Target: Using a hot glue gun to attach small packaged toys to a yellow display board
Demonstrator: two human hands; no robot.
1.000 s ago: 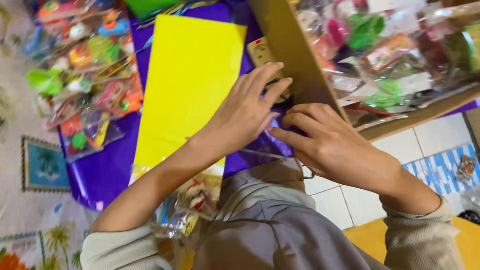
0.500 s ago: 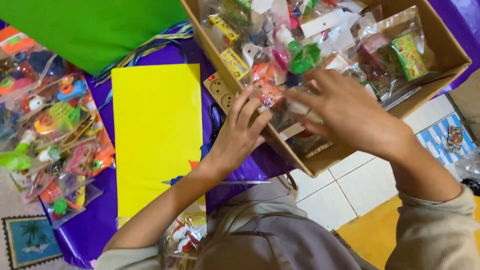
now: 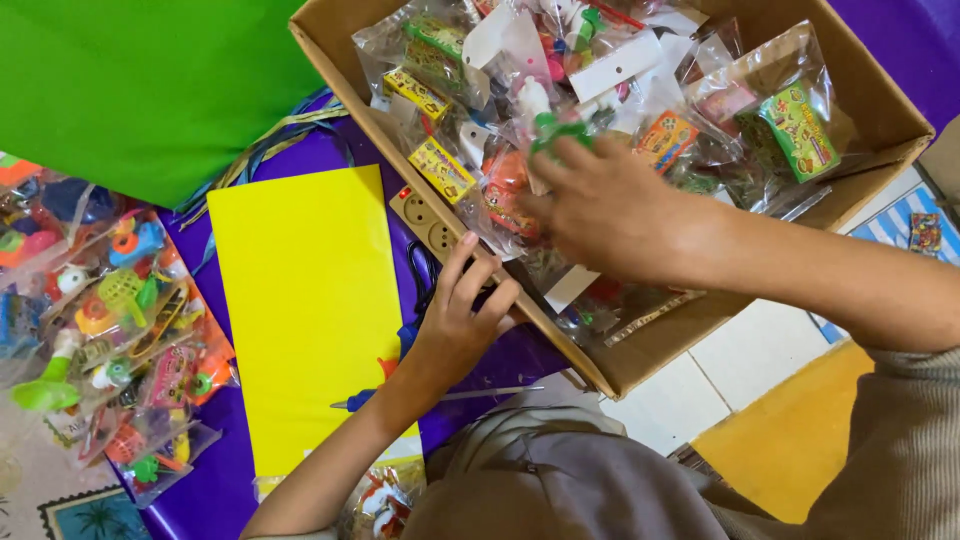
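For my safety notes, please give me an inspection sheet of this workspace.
Surface: purple sheet, partly covered.
Job's things: cardboard box full of bagged toys.
Clutter: yellow sheet, green sheet, toy packs, scissors.
Grippers: right hand inside the box among the bags, grip unclear; left hand open against the box's outer wall.
Cables: power strip beside the box; cord not seen.
Surroundings: tiled floor.

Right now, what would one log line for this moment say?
left hand: resting on cardboard box edge | right hand: inside box among bagged toys | yellow sheet: flat on purple cloth
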